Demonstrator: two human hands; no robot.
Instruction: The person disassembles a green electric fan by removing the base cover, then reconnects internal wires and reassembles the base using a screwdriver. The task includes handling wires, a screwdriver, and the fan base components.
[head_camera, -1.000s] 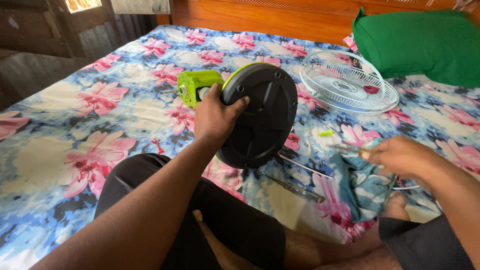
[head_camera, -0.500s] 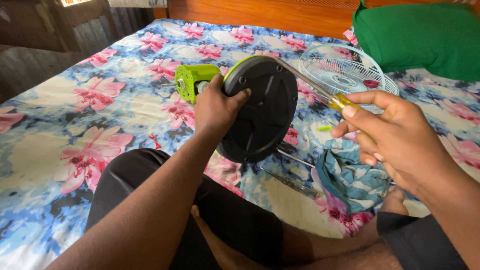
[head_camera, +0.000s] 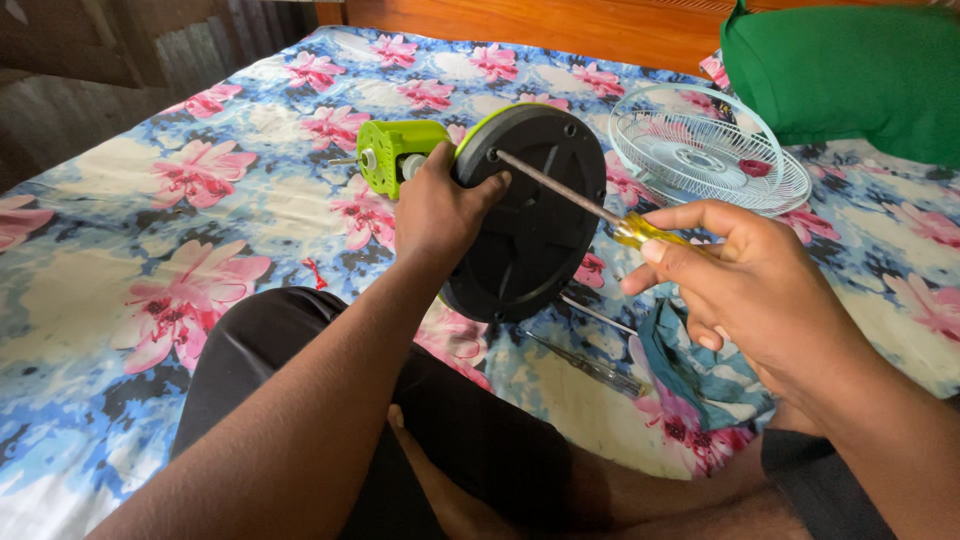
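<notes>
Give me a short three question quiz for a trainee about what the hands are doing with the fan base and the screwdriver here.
1. True or false: the left hand grips the rim of the round black base.
2. Where does the tip of the screwdriver in the right hand sit?
A. at a screw hole near the base's upper left edge
B. on the white fan grille
C. on the green pillow
3. Fill in: a second screwdriver lies on the flowered ____, below the base.

Key:
1. true
2. A
3. sheet
</notes>
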